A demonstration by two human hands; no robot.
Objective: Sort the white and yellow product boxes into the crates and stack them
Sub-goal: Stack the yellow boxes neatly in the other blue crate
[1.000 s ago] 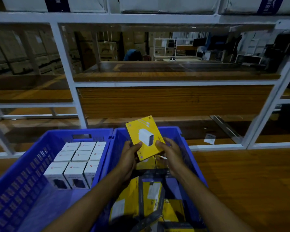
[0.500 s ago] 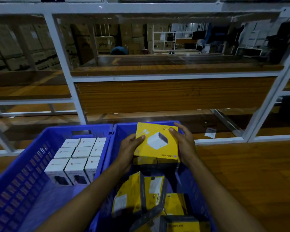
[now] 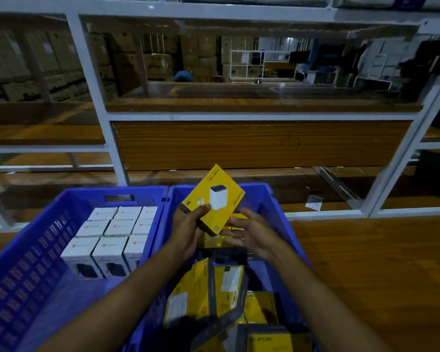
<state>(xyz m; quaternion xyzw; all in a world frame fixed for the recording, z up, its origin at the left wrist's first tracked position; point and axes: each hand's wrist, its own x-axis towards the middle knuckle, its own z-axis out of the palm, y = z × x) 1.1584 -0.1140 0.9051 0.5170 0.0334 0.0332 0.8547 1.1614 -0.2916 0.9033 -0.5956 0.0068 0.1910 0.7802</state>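
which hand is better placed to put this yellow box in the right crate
Left: the left hand grips the yellow box, thumb on its face, above the right crate; the right hand lies open beside its lower corner.

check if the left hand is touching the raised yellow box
Touching. The head view shows the left hand gripping the yellow box, thumb pressed on its printed front near the lower left edge.

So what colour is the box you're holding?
The held box is yellow; the head view shows it best.
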